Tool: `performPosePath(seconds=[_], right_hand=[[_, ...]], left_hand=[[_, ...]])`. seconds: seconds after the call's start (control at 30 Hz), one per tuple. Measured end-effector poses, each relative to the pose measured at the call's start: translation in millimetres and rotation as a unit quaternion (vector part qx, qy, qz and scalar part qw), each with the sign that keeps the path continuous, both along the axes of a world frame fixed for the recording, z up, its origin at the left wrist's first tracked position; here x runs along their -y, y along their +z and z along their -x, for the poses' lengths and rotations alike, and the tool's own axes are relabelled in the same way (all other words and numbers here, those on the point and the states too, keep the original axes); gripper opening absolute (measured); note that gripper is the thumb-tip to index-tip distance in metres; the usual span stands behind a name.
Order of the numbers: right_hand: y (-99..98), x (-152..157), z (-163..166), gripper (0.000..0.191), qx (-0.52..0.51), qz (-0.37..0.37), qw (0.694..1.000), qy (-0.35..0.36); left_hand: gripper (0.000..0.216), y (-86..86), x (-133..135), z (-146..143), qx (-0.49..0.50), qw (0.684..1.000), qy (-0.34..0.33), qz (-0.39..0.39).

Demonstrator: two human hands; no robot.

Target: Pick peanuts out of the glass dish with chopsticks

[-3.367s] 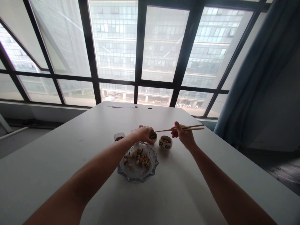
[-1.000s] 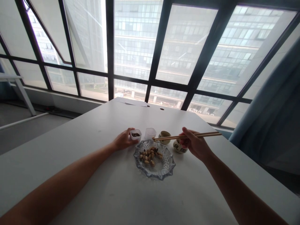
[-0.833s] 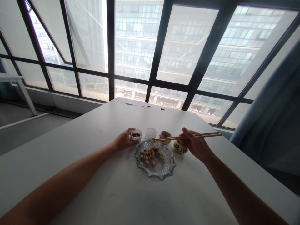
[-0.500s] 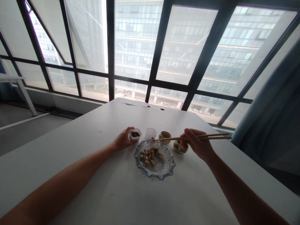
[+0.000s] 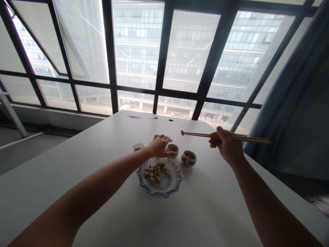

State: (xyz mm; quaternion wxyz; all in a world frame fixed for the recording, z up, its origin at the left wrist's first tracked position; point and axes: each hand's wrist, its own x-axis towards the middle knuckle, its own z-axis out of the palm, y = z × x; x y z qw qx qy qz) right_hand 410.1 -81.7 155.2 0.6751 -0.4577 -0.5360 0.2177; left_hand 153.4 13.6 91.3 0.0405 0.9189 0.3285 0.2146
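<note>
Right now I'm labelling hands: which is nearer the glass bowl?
Left hand, by the far edge of the glass bowl; the right hand, holding chopsticks, is farther off to the right.

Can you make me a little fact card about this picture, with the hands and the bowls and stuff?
Left hand: fingers spread, beside a round cup; touching unclear
Right hand: holding chopsticks
Chopstick tips: gripping a small tan piece
Glass bowl: tan nut-like pieces, some dark bits
Cup with black writing: brownish pieces inside
Plastic tub: dark bits inside, partly hidden
Behind: big windows, blue curtain
</note>
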Motion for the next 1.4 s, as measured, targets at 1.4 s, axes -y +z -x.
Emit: performPosePath(seconds=[1.4], right_hand=[[-13.2, 25.8, 72.0, 0.06, 0.272, 0.235, 0.881, 0.307]], left_hand=[[0.043, -9.2, -5.2, 88.4, 0.107, 0.984, 0.129, -0.053]])
